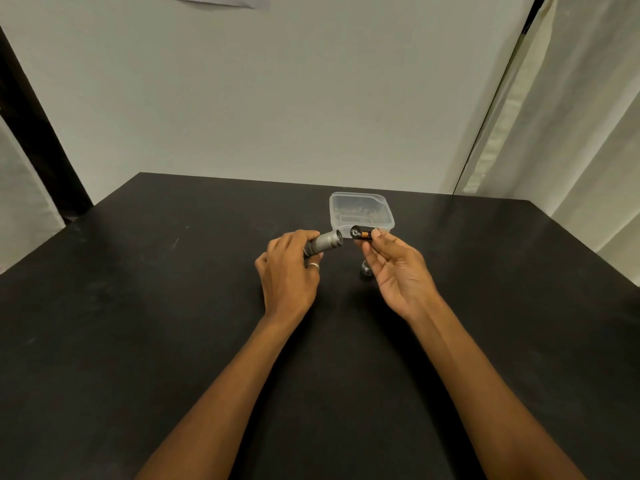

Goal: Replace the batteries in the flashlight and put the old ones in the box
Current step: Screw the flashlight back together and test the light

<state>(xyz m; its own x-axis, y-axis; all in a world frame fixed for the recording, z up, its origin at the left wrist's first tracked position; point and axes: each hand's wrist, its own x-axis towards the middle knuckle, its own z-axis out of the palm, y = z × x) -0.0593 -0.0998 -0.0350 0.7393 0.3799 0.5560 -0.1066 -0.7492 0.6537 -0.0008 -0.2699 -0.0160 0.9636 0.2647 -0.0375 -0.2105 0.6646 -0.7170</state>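
The left hand [289, 271] grips the flashlight [325, 241]. Its fingers are curled round the dark rear part of the body, and a ring [313, 265] sits on one finger. The grey, textured front part sticks out to the right, w/ its open end turned toward the other hand.

The right hand [398, 268] has the palm up and pinches a battery pack [362, 233] between thumb and fingertips. The pack is black w/ an orange band, and its round end points at the open end of the flashlight. The two are near each other but apart, i.e. a small gap shows between them. Both are held above the tabletop [173, 306], approx. at the same height.

Below the fingers of the right hand a small cap [367, 270] w/ a metallic rim stands on the tabletop, partly hidden by them.

Behind the hands, near the far edge, a clear plastic box [334, 213] stands on the tabletop. In this view the battery pack overlaps its front wall. Some small things lie inside the box, but they are too blurred to tell what they are.

The tabletop is black and matte. Behind it is a pale wall [277, 98], and at the right side hangs a light curtain [571, 133].
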